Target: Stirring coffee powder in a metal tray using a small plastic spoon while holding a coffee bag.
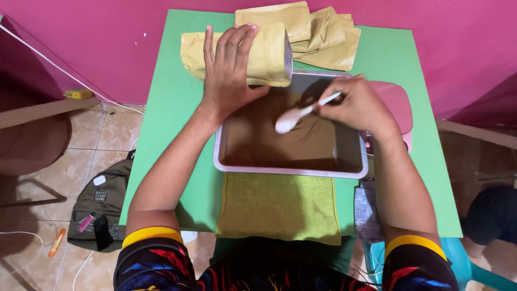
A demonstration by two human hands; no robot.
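My left hand (229,70) grips a tan stand-up pouch (266,56), held on its side with its open mouth over the far rim of a metal tray (291,171). Brown powder (269,137) covers the tray's bottom. My right hand (358,105) holds a white plastic spoon (293,117) by its handle, the bowl hovering just above the powder near the tray's middle. Both hands are over the far half of the tray.
More tan pouches (323,35) lie piled at the back of the green table (161,134). A yellow-green cloth (277,205) lies in front of the tray. A pink flat object (398,102) sits right of it. An olive bag (102,207) lies on the floor, left.
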